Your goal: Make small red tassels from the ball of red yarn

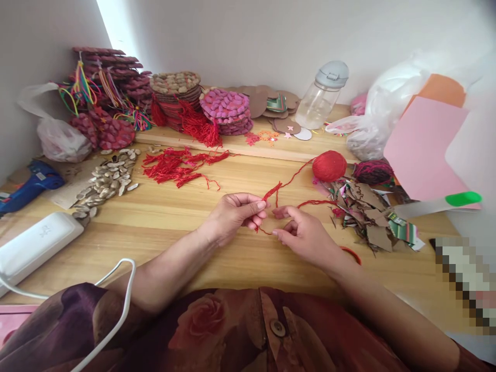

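Note:
My left hand (240, 212) pinches a small bundle of red yarn (273, 191) between thumb and fingers, its strands sticking up past the fingertips. A short tail of yarn hangs below that grip and reaches toward my right thumb. My right hand (306, 232) is beside it, thumb and index finger apart; whether the tail touches the thumb I cannot tell. From the red yarn ball (329, 166) a strand runs down to the bundle. More red strands (318, 202) lie behind my right hand. Under my right wrist shows an orange-red loop (352, 254), mostly hidden.
Red tassels (174, 166) and pistachio-like shells (112, 178) lie left, near a blue glue gun (33, 186) and white power strip (42, 248). Cardboard scraps (375, 212) are right. Stacked shell-covered discs (175, 98) and a clear bottle (320, 98) stand at the back.

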`<state>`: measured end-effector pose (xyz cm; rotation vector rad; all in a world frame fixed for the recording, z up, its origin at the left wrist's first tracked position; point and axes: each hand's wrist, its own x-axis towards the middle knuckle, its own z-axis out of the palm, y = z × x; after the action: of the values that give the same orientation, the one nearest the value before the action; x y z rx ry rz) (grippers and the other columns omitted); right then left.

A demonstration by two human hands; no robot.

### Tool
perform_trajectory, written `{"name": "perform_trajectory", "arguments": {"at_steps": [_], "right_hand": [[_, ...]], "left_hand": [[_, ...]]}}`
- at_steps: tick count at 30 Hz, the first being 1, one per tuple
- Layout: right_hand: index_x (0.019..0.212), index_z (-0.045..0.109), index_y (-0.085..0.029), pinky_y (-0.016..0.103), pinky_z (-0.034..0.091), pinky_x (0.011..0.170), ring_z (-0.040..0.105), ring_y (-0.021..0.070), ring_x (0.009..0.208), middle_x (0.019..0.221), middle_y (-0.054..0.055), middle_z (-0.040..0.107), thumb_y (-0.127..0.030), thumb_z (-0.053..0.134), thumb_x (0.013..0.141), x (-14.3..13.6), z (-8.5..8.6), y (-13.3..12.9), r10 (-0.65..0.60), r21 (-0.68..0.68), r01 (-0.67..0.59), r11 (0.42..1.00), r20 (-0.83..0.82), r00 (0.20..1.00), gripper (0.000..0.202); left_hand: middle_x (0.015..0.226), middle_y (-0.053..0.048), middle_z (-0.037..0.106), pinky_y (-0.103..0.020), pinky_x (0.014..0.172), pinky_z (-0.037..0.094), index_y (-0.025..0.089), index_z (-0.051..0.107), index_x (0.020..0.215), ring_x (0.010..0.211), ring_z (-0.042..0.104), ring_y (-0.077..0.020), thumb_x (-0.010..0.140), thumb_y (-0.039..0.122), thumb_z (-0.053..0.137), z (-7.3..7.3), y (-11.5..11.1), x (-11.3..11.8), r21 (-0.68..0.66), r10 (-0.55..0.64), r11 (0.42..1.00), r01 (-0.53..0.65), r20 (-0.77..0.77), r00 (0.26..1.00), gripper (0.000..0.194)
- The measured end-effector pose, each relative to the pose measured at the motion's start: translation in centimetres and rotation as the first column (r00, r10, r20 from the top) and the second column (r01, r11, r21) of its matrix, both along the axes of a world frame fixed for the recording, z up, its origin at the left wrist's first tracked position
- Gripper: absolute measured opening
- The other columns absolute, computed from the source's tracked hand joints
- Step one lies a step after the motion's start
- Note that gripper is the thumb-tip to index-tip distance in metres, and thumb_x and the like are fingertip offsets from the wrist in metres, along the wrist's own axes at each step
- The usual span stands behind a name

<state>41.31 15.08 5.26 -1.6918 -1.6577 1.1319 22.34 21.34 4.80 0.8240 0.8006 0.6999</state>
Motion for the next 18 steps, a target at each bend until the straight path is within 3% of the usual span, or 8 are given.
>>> {"name": "perform_trajectory", "arguments": {"at_steps": [2,5,9,10,12,15,18], "right_hand": [[0.109,0.059,-0.017,0.034,0.051,0.068,0.064,0.0174,0.072,0.110,0.012,0.065,-0.025,0.064,0.081,0.0,-0.1,-0.3,0.043,0.109,-0.066,0.992,0.201,0.979,0.030],[0.106,0.060,-0.014,0.035,0.049,0.074,0.063,0.0206,0.080,0.106,0.012,0.064,-0.026,0.066,0.081,-0.1,0.0,-0.5,0.084,0.187,-0.161,0.969,0.365,0.927,0.028],[0.085,0.063,-0.014,0.035,0.046,0.076,0.060,0.0206,0.081,0.092,0.010,0.063,-0.016,0.059,0.084,-0.3,0.3,-0.6,0.143,0.162,-0.249,0.955,0.482,0.864,0.004],[0.080,0.063,-0.015,0.035,0.046,0.076,0.060,0.0202,0.079,0.087,0.009,0.063,-0.014,0.057,0.085,-0.3,0.4,-0.6,0.153,0.154,-0.256,0.954,0.484,0.861,0.007],[0.077,0.062,-0.016,0.034,0.047,0.071,0.060,0.0185,0.073,0.079,0.007,0.063,-0.016,0.055,0.086,-0.3,0.4,-0.5,0.143,0.126,-0.210,0.970,0.403,0.904,0.011],[0.083,0.062,-0.017,0.028,0.047,0.054,0.058,0.0146,0.055,0.064,0.001,0.061,-0.031,0.059,0.085,-0.3,0.2,0.1,-0.002,-0.047,0.004,0.999,0.041,0.999,0.014],[0.085,0.065,-0.016,0.023,0.045,0.042,0.053,0.0113,0.044,0.054,-0.002,0.058,-0.042,0.063,0.081,-0.4,0.1,0.8,-0.183,-0.220,0.124,0.968,-0.273,0.944,0.027]], "left_hand": [[0.067,-0.002,0.068,-0.016,0.046,0.044,0.010,0.069,0.081,0.050,0.058,-0.0058,0.069,0.031,0.081,0.0,0.0,0.0,-0.006,0.006,1.000,-0.006,-0.002,1.000,0.028],[0.067,-0.002,0.068,-0.016,0.046,0.044,0.010,0.069,0.083,0.050,0.058,-0.0057,0.069,0.031,0.081,0.1,0.1,0.0,-0.003,0.017,1.000,-0.017,-0.002,1.000,0.028],[0.066,-0.002,0.067,-0.015,0.046,0.044,0.010,0.069,0.083,0.050,0.058,-0.0052,0.070,0.030,0.081,0.2,0.2,-0.1,-0.007,0.016,1.000,-0.016,0.009,1.000,0.027],[0.066,-0.001,0.067,-0.014,0.045,0.044,0.010,0.069,0.082,0.050,0.058,-0.0051,0.070,0.030,0.081,0.2,0.2,-0.1,-0.009,0.012,1.000,-0.012,0.009,1.000,0.027],[0.066,-0.001,0.067,-0.014,0.044,0.043,0.010,0.069,0.081,0.049,0.057,-0.0049,0.070,0.031,0.081,0.3,0.1,-0.1,-0.012,-0.006,1.000,0.006,0.004,1.000,0.027],[0.067,-0.002,0.068,-0.014,0.045,0.044,0.011,0.070,0.081,0.050,0.058,-0.0055,0.071,0.032,0.080,0.3,-0.2,-0.1,-0.007,-0.068,0.998,0.067,-0.013,0.998,0.026],[0.069,-0.002,0.068,-0.016,0.048,0.047,0.012,0.071,0.081,0.053,0.060,-0.0064,0.074,0.034,0.078,0.4,-0.5,-0.1,0.036,-0.147,0.988,0.149,-0.036,0.988,0.024]]}}
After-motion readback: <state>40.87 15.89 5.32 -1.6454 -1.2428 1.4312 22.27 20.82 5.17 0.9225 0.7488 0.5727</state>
